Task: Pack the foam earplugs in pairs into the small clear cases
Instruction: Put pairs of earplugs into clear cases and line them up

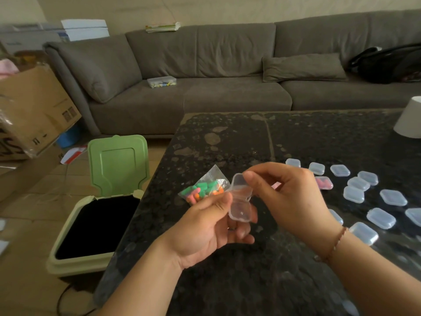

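Observation:
A small clear case [241, 202] hangs open between my hands above the dark table [227, 137]. My left hand [211, 226] grips its lower half, thumb on the edge. My right hand [289, 199] pinches its raised lid with fingertips. Behind my left thumb lies a clear bag of green, orange and pink foam earplugs [202, 189]. Several shut clear cases [354, 193] are spread over the table to the right. One case [324, 182] among them shows pink earplugs inside.
A bin with a raised green lid [118, 165] stands open on the floor left of the table. A white lampshade-like object [410, 119] sits at the table's far right. A grey sofa [205, 87] runs behind, and cardboard boxes [34, 110] stand at the left.

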